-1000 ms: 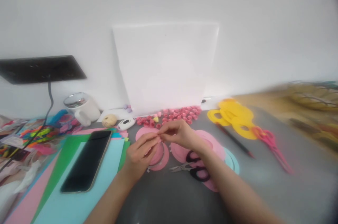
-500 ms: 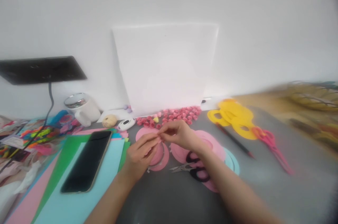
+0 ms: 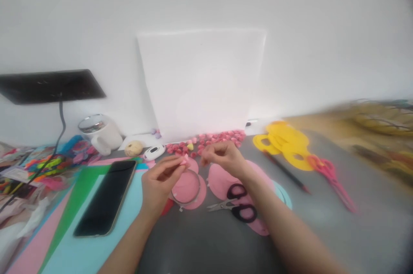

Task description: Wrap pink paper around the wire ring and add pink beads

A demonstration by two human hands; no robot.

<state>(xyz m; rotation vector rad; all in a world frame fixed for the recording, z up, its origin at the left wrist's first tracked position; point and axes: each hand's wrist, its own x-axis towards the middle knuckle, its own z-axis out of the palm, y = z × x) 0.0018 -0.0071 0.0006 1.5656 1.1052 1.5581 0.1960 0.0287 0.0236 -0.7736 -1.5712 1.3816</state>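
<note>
Pink piece (image 3: 185,160): pinched by the left hand (image 3: 157,183), beyond and left of the black-handled scissors (image 3: 238,206).
Right hand (image 3: 228,163): beyond the scissors, fingers curled; cannot tell whether they pinch anything.
Small pink rolls (image 3: 222,137): clustered farther beyond the scissors.
Phone (image 3: 107,196): left of the scissors, on light-blue paper (image 3: 135,198).

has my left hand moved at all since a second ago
Yes. Your left hand has shifted left, nearer to the black phone, which lies where it did on the light blue sheet.
</note>
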